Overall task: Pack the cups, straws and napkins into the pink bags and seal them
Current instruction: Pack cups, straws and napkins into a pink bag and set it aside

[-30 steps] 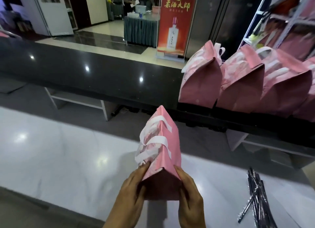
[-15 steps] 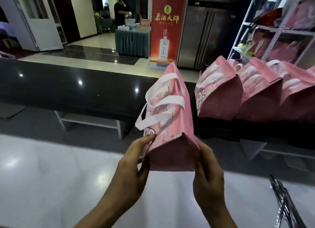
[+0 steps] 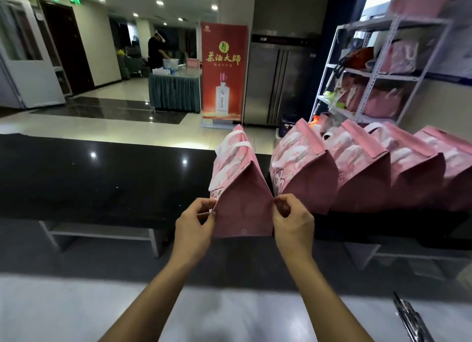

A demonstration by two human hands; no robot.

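Note:
A folded-shut pink bag (image 3: 242,201) with white handles is held up at the near edge of the black counter (image 3: 102,178), just left of a row of several sealed pink bags (image 3: 357,178). My left hand (image 3: 196,224) pinches its left edge. My right hand (image 3: 291,219) pinches its right edge. Both arms reach forward over the white table (image 3: 76,313). Whether the bag's bottom touches the counter I cannot tell. A bundle of wrapped straws (image 3: 411,318) lies at the table's right edge. No cups or napkins show.
A grey metal shelf rack (image 3: 383,68) with more pink bags stands behind the row at right. A red banner (image 3: 223,73) and a steel fridge (image 3: 278,78) stand beyond the counter. Far back, a person (image 3: 155,51) works at a skirted table.
Both hands have lifted the pink bag off the white table and carried it forward and right to the black counter, beside the sealed bags.

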